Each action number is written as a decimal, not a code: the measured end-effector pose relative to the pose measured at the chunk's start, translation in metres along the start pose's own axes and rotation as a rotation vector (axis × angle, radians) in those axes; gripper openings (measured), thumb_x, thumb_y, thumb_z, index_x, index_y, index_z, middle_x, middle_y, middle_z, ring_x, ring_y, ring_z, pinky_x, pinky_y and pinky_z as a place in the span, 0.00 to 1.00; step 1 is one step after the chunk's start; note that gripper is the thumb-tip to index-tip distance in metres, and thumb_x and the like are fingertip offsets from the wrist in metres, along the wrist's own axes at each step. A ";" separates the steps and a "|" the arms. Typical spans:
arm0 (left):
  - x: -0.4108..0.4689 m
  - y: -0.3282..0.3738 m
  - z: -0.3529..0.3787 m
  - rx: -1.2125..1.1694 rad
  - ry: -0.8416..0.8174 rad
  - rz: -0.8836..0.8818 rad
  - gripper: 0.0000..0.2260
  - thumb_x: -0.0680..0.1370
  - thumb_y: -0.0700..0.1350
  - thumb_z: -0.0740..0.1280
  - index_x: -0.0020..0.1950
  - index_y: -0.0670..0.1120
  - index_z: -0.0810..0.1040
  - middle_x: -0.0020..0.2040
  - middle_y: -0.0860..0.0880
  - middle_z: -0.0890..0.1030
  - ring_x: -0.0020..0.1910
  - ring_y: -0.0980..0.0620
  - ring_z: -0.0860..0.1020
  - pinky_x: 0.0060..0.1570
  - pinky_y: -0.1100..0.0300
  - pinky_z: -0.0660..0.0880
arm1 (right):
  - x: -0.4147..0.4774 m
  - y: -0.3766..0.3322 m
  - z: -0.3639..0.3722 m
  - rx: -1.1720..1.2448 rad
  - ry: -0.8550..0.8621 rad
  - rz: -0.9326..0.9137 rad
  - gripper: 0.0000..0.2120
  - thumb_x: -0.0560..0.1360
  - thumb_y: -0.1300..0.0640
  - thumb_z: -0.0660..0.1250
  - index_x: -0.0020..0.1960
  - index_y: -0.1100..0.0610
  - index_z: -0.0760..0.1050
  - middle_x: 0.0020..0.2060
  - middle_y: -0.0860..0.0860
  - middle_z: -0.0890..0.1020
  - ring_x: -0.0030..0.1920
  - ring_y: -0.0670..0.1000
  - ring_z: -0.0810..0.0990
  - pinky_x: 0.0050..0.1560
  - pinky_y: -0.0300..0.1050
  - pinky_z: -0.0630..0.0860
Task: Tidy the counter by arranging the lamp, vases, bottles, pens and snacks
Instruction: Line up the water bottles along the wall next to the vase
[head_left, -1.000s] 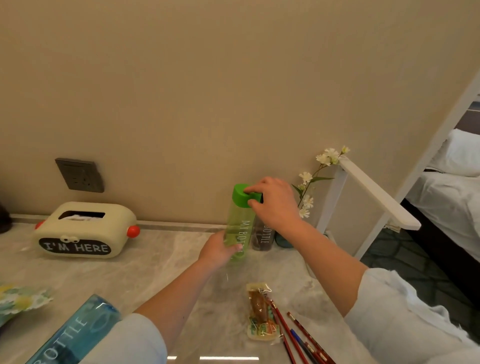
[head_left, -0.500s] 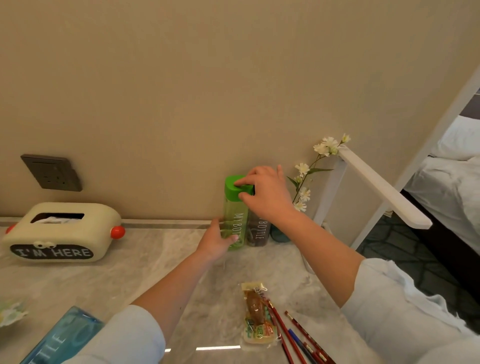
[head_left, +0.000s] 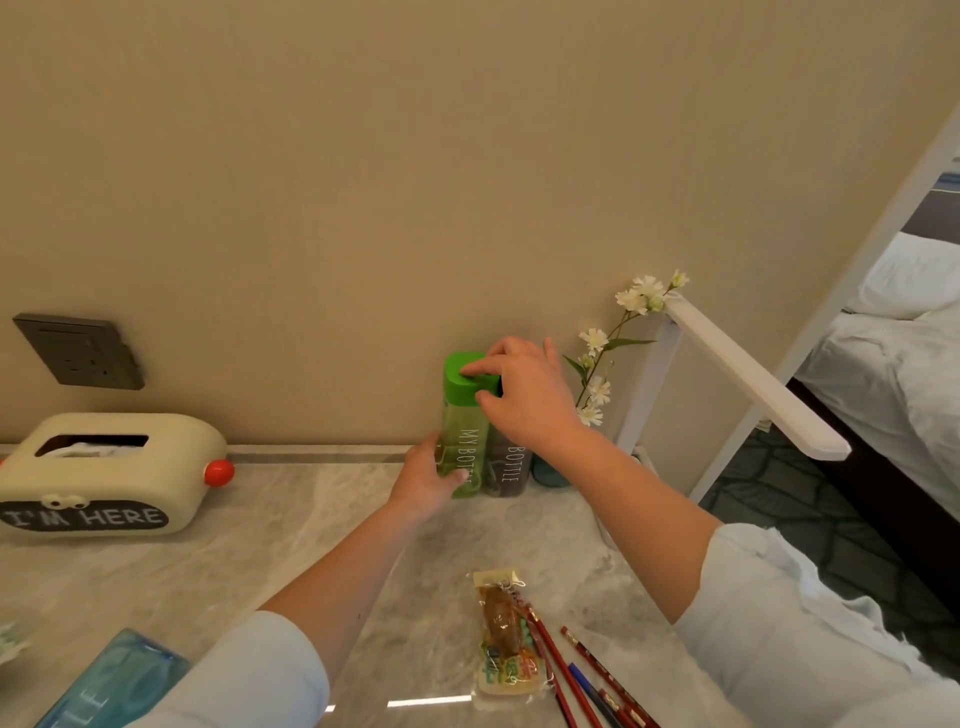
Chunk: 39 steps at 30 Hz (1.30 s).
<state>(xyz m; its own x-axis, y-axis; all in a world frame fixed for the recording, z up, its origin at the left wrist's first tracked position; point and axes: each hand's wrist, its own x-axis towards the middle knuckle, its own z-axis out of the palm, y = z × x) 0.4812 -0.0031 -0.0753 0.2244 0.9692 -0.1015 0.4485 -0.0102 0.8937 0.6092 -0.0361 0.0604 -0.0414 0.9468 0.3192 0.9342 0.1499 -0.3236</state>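
The gray counter (head_left: 260, 571) has a white lamp (head_left: 748, 379) at its right end, by the wall. A tissue box (head_left: 104, 478) sits on the left. The green bottle (head_left: 464, 431) stands up by the wall, touching a brown bottle (head_left: 511, 467). The left hand (head_left: 423, 478) wraps round its lower part. The right hand (head_left: 524, 395) pinches it at the top. A snack (head_left: 506, 639) lies near the front edge, touching some pens (head_left: 587, 675).

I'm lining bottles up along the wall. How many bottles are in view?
3. The green bottle stands at the wall; the dark bottle stands just right of it; the blue bottle lies near left, partly cropped. Others may sit outside the frame.
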 end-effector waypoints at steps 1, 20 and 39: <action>0.000 0.000 0.000 -0.003 -0.002 0.004 0.23 0.73 0.37 0.72 0.67 0.44 0.71 0.59 0.47 0.79 0.58 0.50 0.77 0.57 0.58 0.72 | 0.000 0.000 0.000 0.005 0.004 0.001 0.16 0.75 0.57 0.67 0.62 0.47 0.78 0.55 0.49 0.76 0.62 0.52 0.72 0.77 0.61 0.44; -0.019 0.005 0.004 -0.052 0.053 -0.043 0.21 0.76 0.39 0.69 0.68 0.43 0.69 0.62 0.46 0.76 0.62 0.50 0.73 0.65 0.53 0.70 | -0.064 0.021 0.040 0.394 0.479 0.296 0.26 0.69 0.65 0.67 0.65 0.52 0.69 0.67 0.47 0.68 0.71 0.45 0.63 0.69 0.38 0.58; -0.016 0.003 0.013 -0.113 0.061 -0.121 0.22 0.77 0.34 0.64 0.70 0.40 0.66 0.66 0.42 0.75 0.65 0.44 0.74 0.66 0.49 0.70 | -0.072 0.028 0.090 0.899 -0.141 0.883 0.30 0.73 0.67 0.65 0.71 0.59 0.58 0.55 0.53 0.75 0.55 0.53 0.74 0.56 0.48 0.72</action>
<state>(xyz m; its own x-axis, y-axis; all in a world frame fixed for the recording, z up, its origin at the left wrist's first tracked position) 0.4902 -0.0216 -0.0773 0.1201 0.9748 -0.1880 0.3679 0.1322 0.9204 0.6062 -0.0740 -0.0519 0.3825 0.8364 -0.3927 0.0961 -0.4587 -0.8834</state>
